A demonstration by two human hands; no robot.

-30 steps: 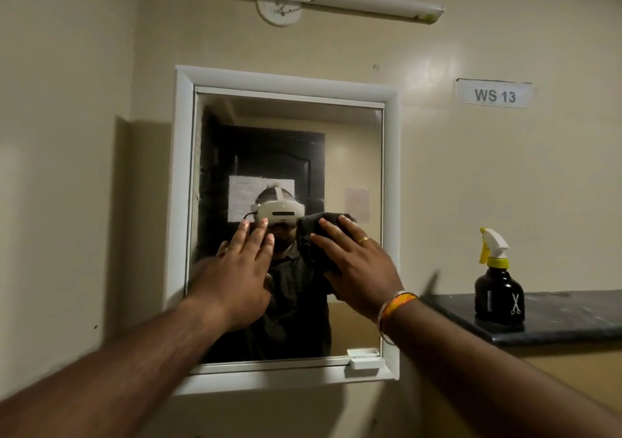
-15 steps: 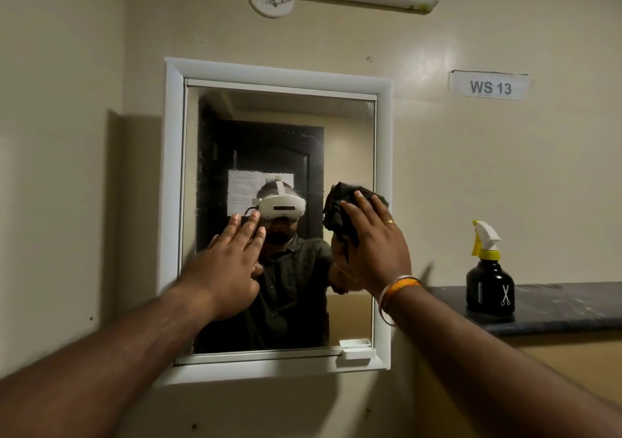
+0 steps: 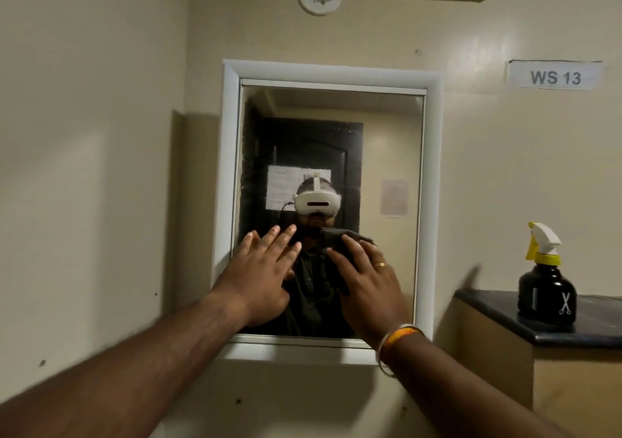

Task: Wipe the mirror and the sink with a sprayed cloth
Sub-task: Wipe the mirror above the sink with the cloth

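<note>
At the centre of the frame, a white-framed mirror (image 3: 331,154) hangs on a cream wall. The right hand (image 3: 368,289) lies flat against the lower middle of the glass with its fingers (image 3: 340,259) straight and spread, pressing a dark cloth (image 3: 340,239) onto the mirror; its grip is apart, the cloth held by pressure under the palm and fingers and bunched above the fingertips (a ring and an orange wristband mark this hand). The left hand (image 3: 261,276), just left of it, has its fingers straight and fanned, fingertips at the glass near the mirror's lower left; its grip is likewise apart and holds nothing. Whether the left palm touches the glass cannot be told. At the right edge of the frame, a black spray bottle (image 3: 547,289) with a white-and-yellow trigger head stands upright on a dark bench (image 3: 599,333), well apart from both hands. At upper right, a label (image 3: 555,76) reads "WS 13".
</note>
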